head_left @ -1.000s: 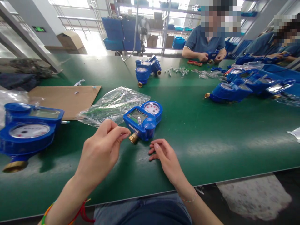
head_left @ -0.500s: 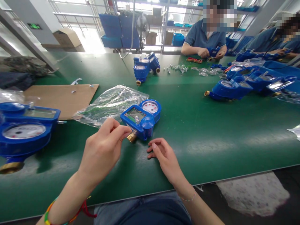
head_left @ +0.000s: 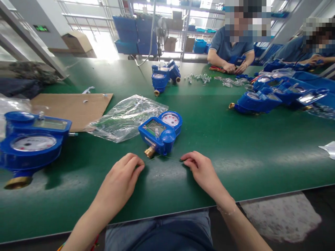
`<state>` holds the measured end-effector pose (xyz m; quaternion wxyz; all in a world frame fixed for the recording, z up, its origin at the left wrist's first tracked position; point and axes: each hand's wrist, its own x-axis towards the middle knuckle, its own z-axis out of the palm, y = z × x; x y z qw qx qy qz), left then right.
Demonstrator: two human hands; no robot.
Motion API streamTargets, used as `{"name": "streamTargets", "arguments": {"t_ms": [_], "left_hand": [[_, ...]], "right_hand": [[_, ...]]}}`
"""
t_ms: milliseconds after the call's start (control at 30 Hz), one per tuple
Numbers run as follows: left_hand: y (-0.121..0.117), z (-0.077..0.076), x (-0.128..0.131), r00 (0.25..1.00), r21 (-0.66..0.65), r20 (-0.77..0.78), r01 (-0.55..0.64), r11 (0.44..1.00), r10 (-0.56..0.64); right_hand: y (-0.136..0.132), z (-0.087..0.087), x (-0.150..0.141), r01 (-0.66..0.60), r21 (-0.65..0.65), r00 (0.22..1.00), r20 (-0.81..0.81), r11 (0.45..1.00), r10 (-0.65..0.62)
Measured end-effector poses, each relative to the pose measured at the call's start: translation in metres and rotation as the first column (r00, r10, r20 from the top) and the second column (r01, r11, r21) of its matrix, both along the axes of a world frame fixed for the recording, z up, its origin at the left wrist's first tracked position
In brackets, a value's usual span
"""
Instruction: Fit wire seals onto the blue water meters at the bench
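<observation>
Left hand (head_left: 119,183), right hand (head_left: 201,170), both pinching thin wire (head_left: 167,157) stretched between them, just below blue plastic water meter (head_left: 159,134), brass connector (head_left: 149,152) nearest left hand, right hand no longer splayed flat

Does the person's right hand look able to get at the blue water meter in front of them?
Probably yes: the right hand lies close beside the blue water meter, and only a thin wire seems to run between them; nothing else blocks it.
</observation>
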<state>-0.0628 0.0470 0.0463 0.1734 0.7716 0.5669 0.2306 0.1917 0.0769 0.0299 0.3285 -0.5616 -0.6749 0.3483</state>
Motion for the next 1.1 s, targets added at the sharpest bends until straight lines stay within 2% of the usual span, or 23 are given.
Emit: {"name": "streamTargets", "arguments": {"t_ms": [67, 100, 133, 167, 233, 267, 300, 367, 400, 467, 533, 600, 767, 1100], "left_hand": [[-0.005, -0.004, -0.011, 0.988, -0.080, 0.142, -0.045, 0.996, 0.056], [-0.007, -0.006, -0.014, 0.972, -0.136, 0.210, -0.079, 0.988, 0.107], [-0.009, -0.008, -0.016, 0.945, -0.206, 0.280, -0.114, 0.972, 0.171], [-0.011, -0.010, -0.016, 0.904, -0.286, 0.354, -0.140, 0.948, 0.240], [-0.016, -0.014, -0.013, 0.780, -0.431, 0.499, -0.153, 0.889, 0.376], [-0.018, -0.015, -0.009, 0.709, -0.484, 0.559, -0.143, 0.863, 0.430], [-0.021, -0.017, -0.005, 0.642, -0.523, 0.606, -0.124, 0.843, 0.470], [-0.025, -0.020, 0.004, 0.540, -0.574, 0.666, -0.069, 0.816, 0.514], [-0.027, -0.021, 0.008, 0.505, -0.591, 0.685, -0.035, 0.806, 0.525], [-0.030, -0.025, 0.014, 0.461, -0.610, 0.710, 0.025, 0.792, 0.532], [-0.031, -0.028, 0.018, 0.439, -0.612, 0.724, 0.051, 0.789, 0.532], [-0.032, -0.029, 0.018, 0.428, -0.604, 0.733, 0.054, 0.795, 0.528], [-0.032, -0.029, 0.017, 0.436, -0.594, 0.740, 0.066, 0.802, 0.512], [-0.034, -0.027, 0.018, 0.409, -0.583, 0.767, 0.123, 0.803, 0.495]], "right_hand": [[-0.009, 0.007, 0.009, -0.065, -0.126, 0.997, -0.047, 0.990, 0.059], [-0.013, 0.008, 0.009, -0.125, -0.236, 0.984, -0.154, 0.964, 0.090], [-0.018, 0.009, 0.006, -0.204, -0.352, 0.948, -0.304, 0.913, 0.094], [-0.023, 0.008, 0.000, -0.295, -0.451, 0.881, -0.470, 0.842, 0.058], [-0.031, 0.003, -0.018, -0.448, -0.547, 0.689, -0.715, 0.707, -0.116], [-0.035, 0.000, -0.028, -0.480, -0.554, 0.596, -0.775, 0.680, -0.211], [-0.037, -0.003, -0.038, -0.479, -0.548, 0.519, -0.807, 0.686, -0.282], [-0.040, -0.008, -0.056, -0.396, -0.504, 0.432, -0.840, 0.768, -0.329], [-0.041, -0.010, -0.063, -0.326, -0.467, 0.421, -0.850, 0.822, -0.316], [-0.041, -0.013, -0.073, -0.184, -0.384, 0.466, -0.845, 0.905, -0.264], [-0.040, -0.014, -0.076, -0.082, -0.324, 0.538, -0.810, 0.942, -0.232], [-0.040, -0.014, -0.076, -0.040, -0.302, 0.589, -0.778, 0.953, -0.221], [-0.041, -0.013, -0.075, -0.037, -0.299, 0.637, -0.742, 0.953, -0.208], [-0.040, -0.015, -0.075, -0.064, -0.291, 0.628, -0.755, 0.955, -0.188]]}}
